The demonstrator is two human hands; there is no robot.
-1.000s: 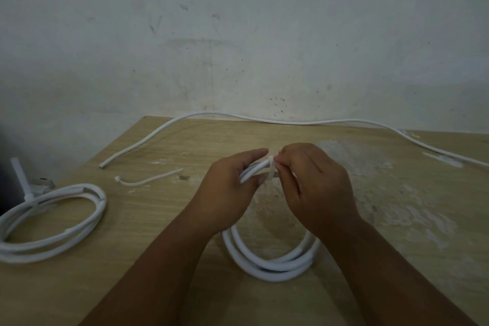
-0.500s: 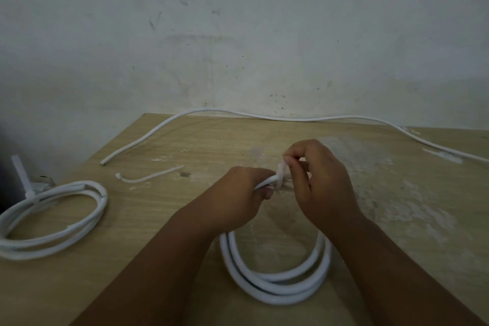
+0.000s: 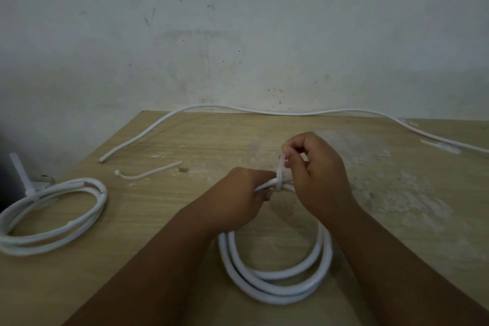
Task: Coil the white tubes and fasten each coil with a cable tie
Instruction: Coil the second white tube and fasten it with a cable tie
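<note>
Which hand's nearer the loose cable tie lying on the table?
Left. The left hand grips the coil just right of the loose cable tie, not touching it. The right hand is farther right, pinching the other tie wrapped round that coil.

Dim, flat light is spreading evenly, leaving the stained grey-white plaster wall (image 3: 238,21) murky, brighter high up and darkening toward the lower left. The pale wooden table (image 3: 158,206) is carrying only faint, soft shadows beneath the coiled white tube (image 3: 275,291), which is glowing brightest. The bare forearms (image 3: 148,272) are sinking into shade. Wide-angle distortion is bending the table's edges, and fine detail is smearing, the thin white cable tie (image 3: 281,167) included
</note>
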